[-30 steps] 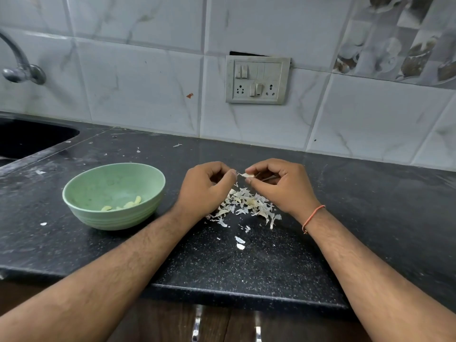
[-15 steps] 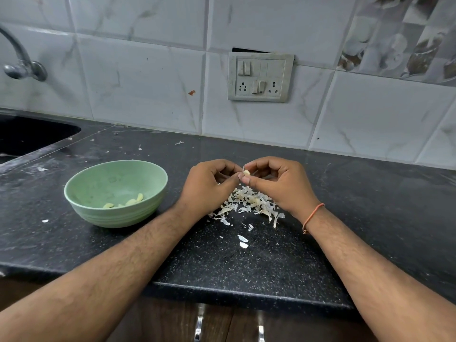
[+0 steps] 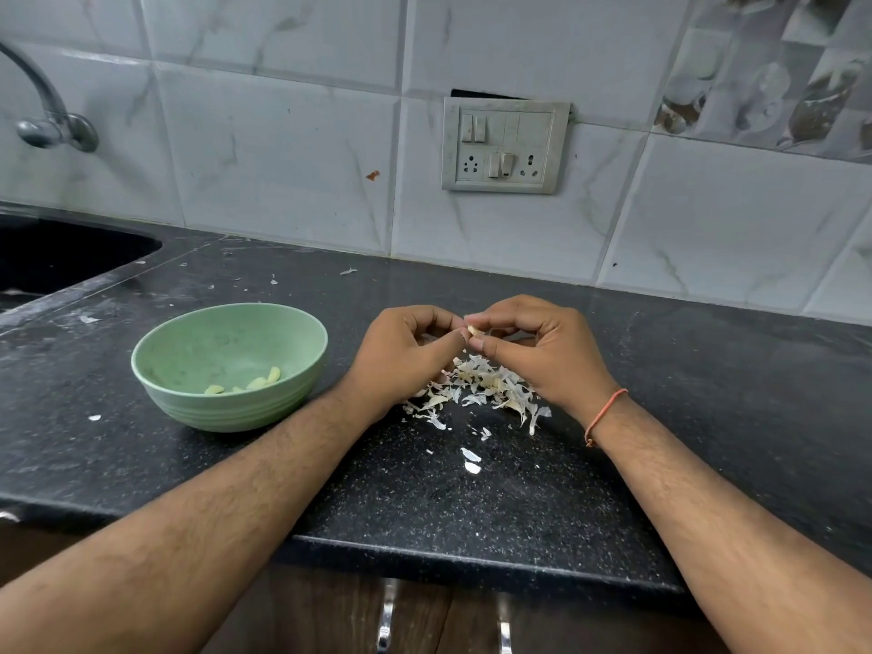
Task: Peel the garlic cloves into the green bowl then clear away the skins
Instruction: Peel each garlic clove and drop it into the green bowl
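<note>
Closest in, the skins (image 3: 476, 394) are piled on the bench (image 3: 519, 502) under both wrists, and the strip being pulled a second ago is gone, so this clove (image 3: 473, 330) looks nearly bare. It's pinched by the right hand (image 3: 542, 351) and picked at by the curled left hand (image 3: 401, 356). Further left, a few peeled cloves (image 3: 257, 383) are already sat in the green bowl (image 3: 230, 365).

Marbled wall tiles (image 3: 283, 148) (black countertop (image 3: 708, 417)).
</note>
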